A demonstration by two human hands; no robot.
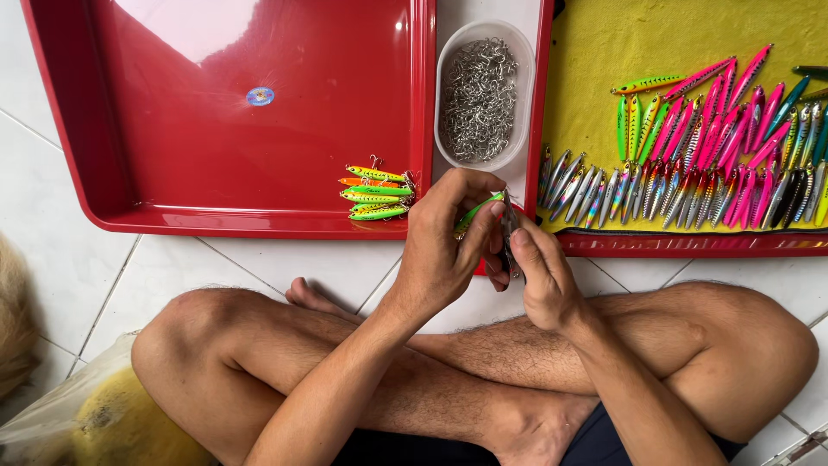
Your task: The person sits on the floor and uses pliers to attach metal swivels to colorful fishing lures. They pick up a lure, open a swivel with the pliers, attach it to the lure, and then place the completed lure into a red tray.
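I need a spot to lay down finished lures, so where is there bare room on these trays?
The left red tray is mostly bare; only a small cluster of green and orange lures sits near its lower right corner. The yellow-lined right tray is free along its upper left, but packed with lures across its lower half. The hook tub fills the gap between trays.

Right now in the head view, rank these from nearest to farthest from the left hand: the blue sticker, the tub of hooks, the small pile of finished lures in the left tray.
1. Pile of finished lures, just left of the left hand.
2. Tub of hooks, above it.
3. Blue sticker, far up-left on the red tray.
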